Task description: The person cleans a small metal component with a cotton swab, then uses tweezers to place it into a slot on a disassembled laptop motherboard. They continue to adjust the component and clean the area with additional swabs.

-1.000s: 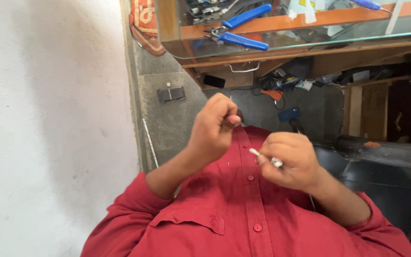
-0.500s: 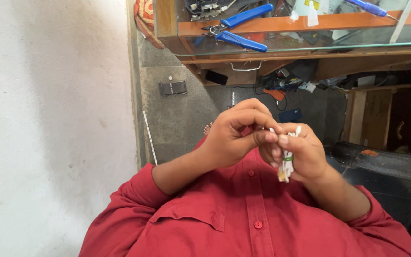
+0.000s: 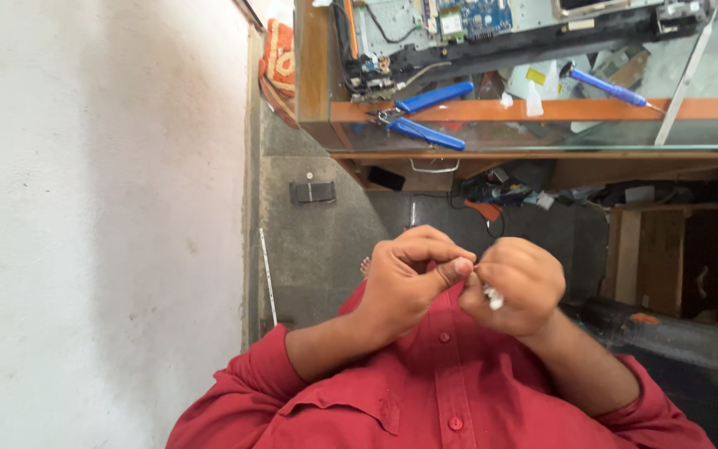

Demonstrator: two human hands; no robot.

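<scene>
White scrap (image 3: 493, 296) sits pinched in the right hand (image 3: 513, 285), fingers curled tight around it, in front of a red shirt (image 3: 450, 391). Left hand (image 3: 409, 283) touches it, thumb and fingers pressed together at the meeting point. Beyond, one glass-topped bench (image 3: 542, 112) carries one pair of blue pliers (image 3: 421, 116), one blue screwdriver (image 3: 608, 85) and one circuit board (image 3: 475, 17).

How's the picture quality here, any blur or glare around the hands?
Head view: the left hand and right hand are slightly soft, the small white thing between them too blurred to identify; the white wall is bright; under the bench is shadowed.
</scene>
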